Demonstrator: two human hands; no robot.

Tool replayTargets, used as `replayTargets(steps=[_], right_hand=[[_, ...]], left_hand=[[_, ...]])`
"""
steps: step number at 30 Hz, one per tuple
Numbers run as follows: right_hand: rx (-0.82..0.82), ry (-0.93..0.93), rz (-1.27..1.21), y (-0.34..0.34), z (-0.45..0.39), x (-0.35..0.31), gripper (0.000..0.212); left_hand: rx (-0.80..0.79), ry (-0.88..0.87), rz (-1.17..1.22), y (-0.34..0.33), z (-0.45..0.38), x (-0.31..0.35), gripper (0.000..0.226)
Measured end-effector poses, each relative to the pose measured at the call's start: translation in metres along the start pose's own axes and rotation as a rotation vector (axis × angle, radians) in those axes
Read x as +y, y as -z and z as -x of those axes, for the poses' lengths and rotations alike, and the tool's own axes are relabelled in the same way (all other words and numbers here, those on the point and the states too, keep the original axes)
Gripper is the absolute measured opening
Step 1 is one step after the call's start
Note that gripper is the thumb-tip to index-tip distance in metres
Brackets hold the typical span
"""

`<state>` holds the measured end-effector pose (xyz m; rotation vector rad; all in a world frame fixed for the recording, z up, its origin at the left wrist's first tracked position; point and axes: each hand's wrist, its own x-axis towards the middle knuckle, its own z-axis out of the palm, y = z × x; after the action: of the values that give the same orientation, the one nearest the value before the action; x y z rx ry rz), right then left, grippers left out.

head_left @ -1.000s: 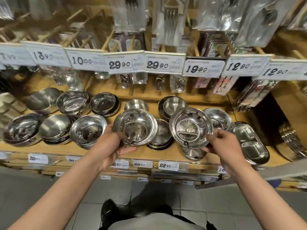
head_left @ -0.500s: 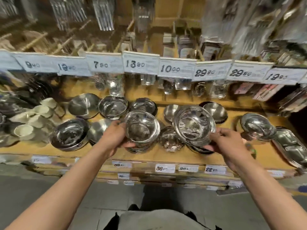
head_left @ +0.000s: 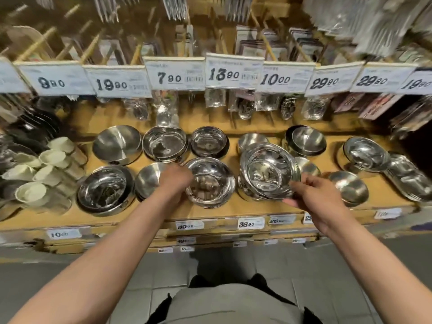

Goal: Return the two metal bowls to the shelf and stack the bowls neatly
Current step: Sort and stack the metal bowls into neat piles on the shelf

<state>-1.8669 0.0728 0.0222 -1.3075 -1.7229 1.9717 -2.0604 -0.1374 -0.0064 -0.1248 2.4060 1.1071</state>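
A long wooden shelf (head_left: 233, 212) is carrying rows of shiny metal bowls, with price cards (head_left: 232, 71) hanging along the rail above. Cream cups (head_left: 37, 174) are lying piled at its left end, and oblong metal trays (head_left: 411, 181) are sitting at its right end. Near the front edge, just left of centre, a wide bowl (head_left: 105, 190) is resting beside a plainer bowl (head_left: 147, 181). The left hand (head_left: 174, 183) is gripping the rim of the left bowl (head_left: 210, 183), which is sitting low over the front edge. The right hand (head_left: 313, 195) is pinching the near rim of the right bowl (head_left: 268, 171), which is tilting over a stack (head_left: 245, 188) of bowls. A small bowl (head_left: 350, 187) is standing just right of that hand.
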Motion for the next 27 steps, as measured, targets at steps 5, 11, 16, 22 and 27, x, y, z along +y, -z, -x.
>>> replayTargets(steps=[5, 11, 16, 22, 27], right_hand=[[0.011, -0.021, -0.026, -0.006, -0.003, 0.003, 0.030], [-0.001, -0.034, -0.031, -0.019, -0.012, 0.005, 0.027], [-0.015, -0.052, -0.043, -0.028, -0.019, 0.007, 0.022], [-0.017, -0.067, -0.053, -0.034, -0.022, 0.007, 0.013], [-0.021, -0.083, -0.043, -0.039, -0.023, 0.009, 0.017]], left_hand=[[-0.033, 0.027, 0.069, 0.003, -0.011, 0.000, 0.019], [-0.111, 0.121, 0.121, 0.002, -0.016, 0.010, 0.003], [-0.188, 0.149, 0.176, -0.006, -0.021, 0.008, 0.035], [-0.136, 0.112, 0.047, -0.013, -0.026, -0.004, 0.032], [-0.037, -0.011, -0.394, -0.005, -0.027, -0.003, 0.016]])
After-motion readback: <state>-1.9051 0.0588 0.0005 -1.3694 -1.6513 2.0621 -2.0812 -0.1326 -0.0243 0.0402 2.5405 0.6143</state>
